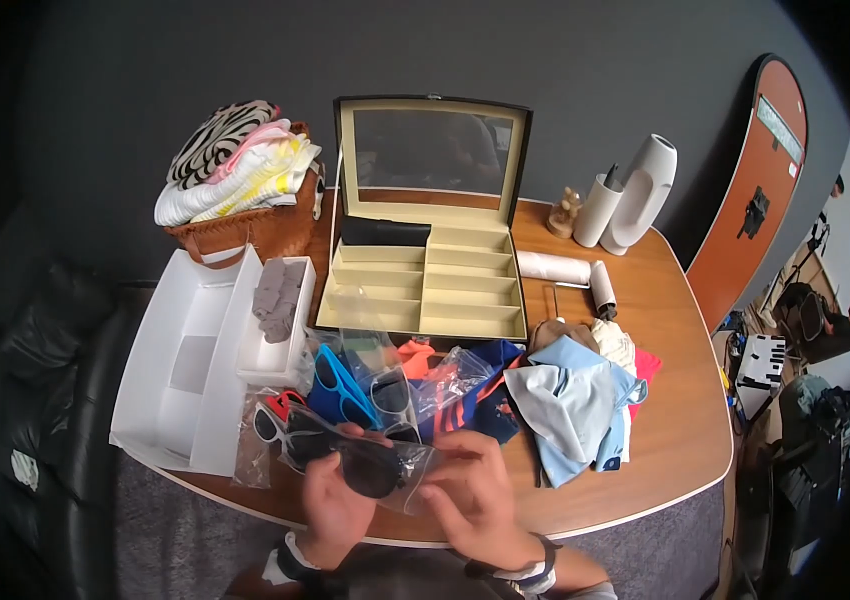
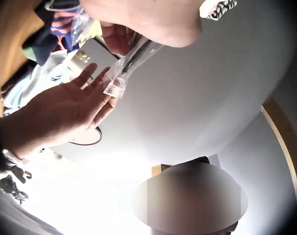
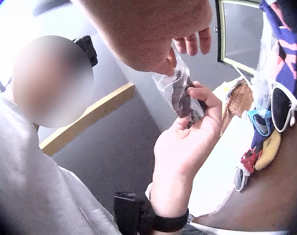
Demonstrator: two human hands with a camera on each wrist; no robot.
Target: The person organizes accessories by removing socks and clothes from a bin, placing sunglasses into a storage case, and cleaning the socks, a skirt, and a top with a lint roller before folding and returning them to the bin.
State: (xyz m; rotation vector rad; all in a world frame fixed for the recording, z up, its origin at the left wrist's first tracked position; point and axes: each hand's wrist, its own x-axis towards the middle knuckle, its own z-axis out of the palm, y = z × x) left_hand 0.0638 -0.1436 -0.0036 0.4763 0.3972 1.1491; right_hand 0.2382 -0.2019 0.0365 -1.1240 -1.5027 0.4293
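Dark sunglasses in a clear plastic bag are held over the table's front edge. The left hand grips them from below, thumb on the lens side; in the right wrist view that hand curls round the bagged glasses. At the bag's other end, the right hand pinches the plastic. The left wrist view shows the right hand with its fingertips at the bag's end. Blue sunglasses and white-framed ones lie just behind the hands.
An open case with cream compartments stands behind, a black pouch in it. White boxes are at left, near a brown basket of cloths. Folded clothes, white rolls and a white vase-like object are at right.
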